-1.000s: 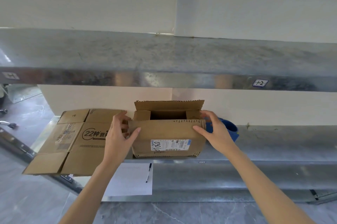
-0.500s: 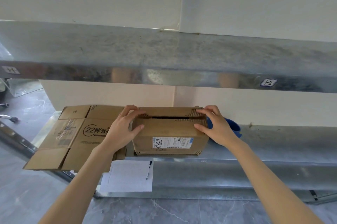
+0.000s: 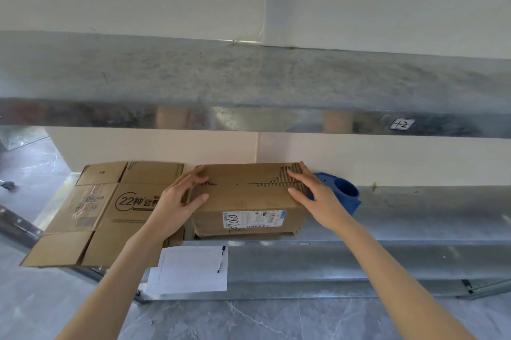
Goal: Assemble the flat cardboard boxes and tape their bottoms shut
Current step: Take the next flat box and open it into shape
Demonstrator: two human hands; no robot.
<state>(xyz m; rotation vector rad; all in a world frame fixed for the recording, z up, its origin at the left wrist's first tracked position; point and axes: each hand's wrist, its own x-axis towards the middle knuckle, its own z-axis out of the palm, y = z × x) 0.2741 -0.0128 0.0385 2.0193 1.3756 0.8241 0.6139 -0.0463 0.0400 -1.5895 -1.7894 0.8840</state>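
the box [image 3: 249, 196] stands on the metal shelf [image 3: 414, 207] with its front face at the shelf's front lip, its white label [image 3: 253, 219] facing the person. both hands lie flat on its upper flaps, gripping nothing. the left hand [image 3: 177, 201] presses the box's left end with straight fingers on top and the thumb against the front. the right hand [image 3: 312, 196] presses the box's right end the same way, fingers spread over a patch of torn corrugation.

the likely trouble is the seam along the top of the box. no tape shows on it, so the flaps will probably spring up once the hands lift. the ragged, stripped card at the box's right end may give tape a poor hold. because the box sits right at the lip, a hard downward or forward push could tip it off. left of the box, touching it, a flattened carton [image 3: 110, 207] overhangs the shelf, and the left forearm crosses it, so a careless pull could drag it down. just right of the box, behind the right hand, sits a blue plastic thing [image 3: 343, 193] with a round opening that a sideways sweep could knock.

as a container, the box is closed on top by its flaps. its inside is hidden, so i cannot tell whether it holds anything. the blue thing's opening looks dark and i cannot see into it. below the box a sheet of paper [image 3: 188, 270] and a pen [image 3: 221, 259] hang on the shelf front.
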